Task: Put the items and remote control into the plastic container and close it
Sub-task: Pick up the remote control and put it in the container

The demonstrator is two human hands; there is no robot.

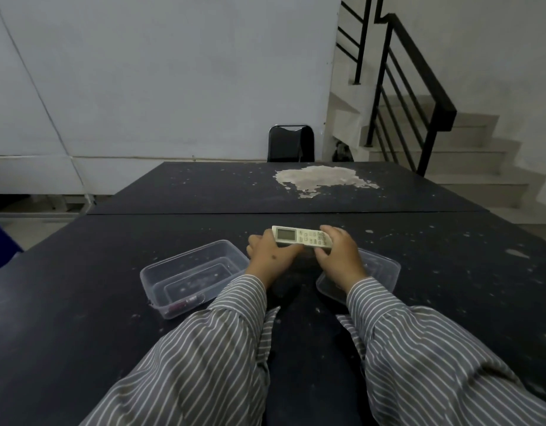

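Observation:
A white remote control (pixel 300 236) with a small screen is held level just above the dark table, between both hands. My left hand (pixel 273 253) grips its screen end and my right hand (pixel 339 255) grips its button end. To the left stands the clear plastic container (pixel 161 273), uncovered, with a small dark pen-like item (pixel 185 303) lying in its near corner. The clear lid (pixel 385 267) lies flat on the right, partly hidden under my right wrist and sleeve.
The black table (pixel 81 302) has worn, speckled paint and a large bare patch (pixel 320 176) at the far side. A black chair (pixel 291 142) stands beyond the far edge. A staircase with a black railing (pixel 419 75) rises at the right.

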